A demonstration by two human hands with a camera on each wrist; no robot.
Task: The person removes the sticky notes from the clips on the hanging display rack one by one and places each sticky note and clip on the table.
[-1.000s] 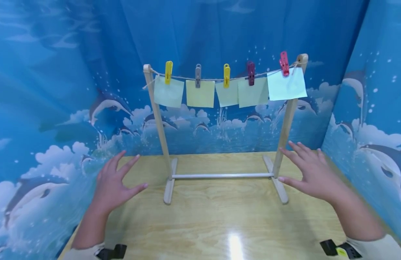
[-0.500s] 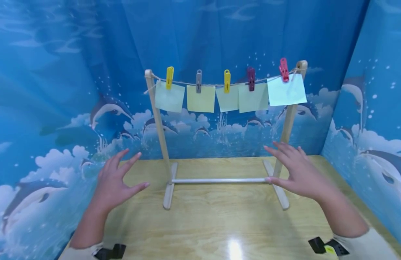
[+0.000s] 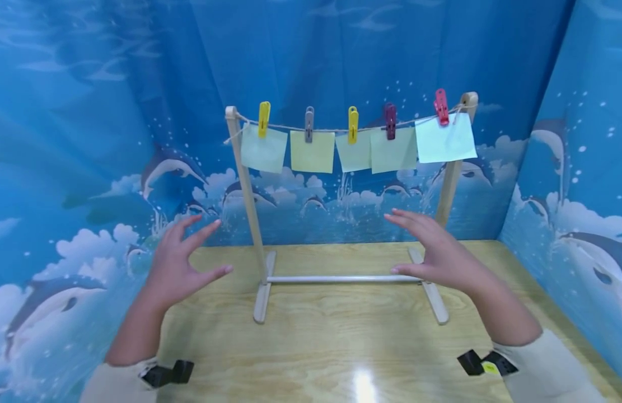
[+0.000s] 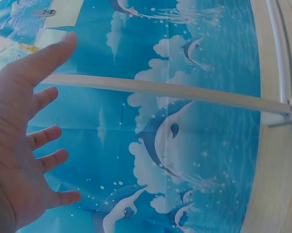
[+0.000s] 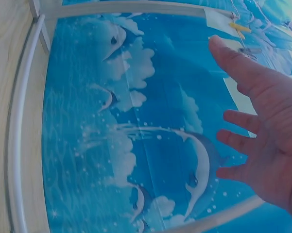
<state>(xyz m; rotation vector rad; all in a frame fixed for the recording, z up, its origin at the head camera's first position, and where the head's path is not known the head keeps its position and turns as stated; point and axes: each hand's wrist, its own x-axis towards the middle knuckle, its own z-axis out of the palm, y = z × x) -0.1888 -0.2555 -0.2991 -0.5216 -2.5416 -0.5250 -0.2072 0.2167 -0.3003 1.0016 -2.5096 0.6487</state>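
Observation:
My left hand [image 3: 177, 268] is held up with spread fingers and nothing in it, left of a wooden stand's left post [image 3: 250, 207]. My right hand [image 3: 442, 252], also spread and holding nothing, overlaps the lower part of the right post [image 3: 449, 190] in the head view. Between the post tops runs a string [image 3: 328, 130]. Clothespins pin paper squares to it: a yellow clothespin [image 3: 263, 119], a grey one, another yellow one, a dark red one and a red clothespin [image 3: 442, 107]. The papers are pale green, a yellowish one [image 3: 312, 152], and a pale blue one [image 3: 445, 139] at the right.
A white rod [image 3: 331, 279] joins the stand's two flat feet low down. The stand is on a wood-grain table [image 3: 311, 347]. Behind and at both sides hang blue curtains [image 3: 311, 56] printed with dolphins. Each wrist wears a black strap with a small camera.
My right hand has moved left and slightly up, from beside the right post to in front of it. My left hand has hardly moved. The head view has tilted slightly; the papers hang as before.

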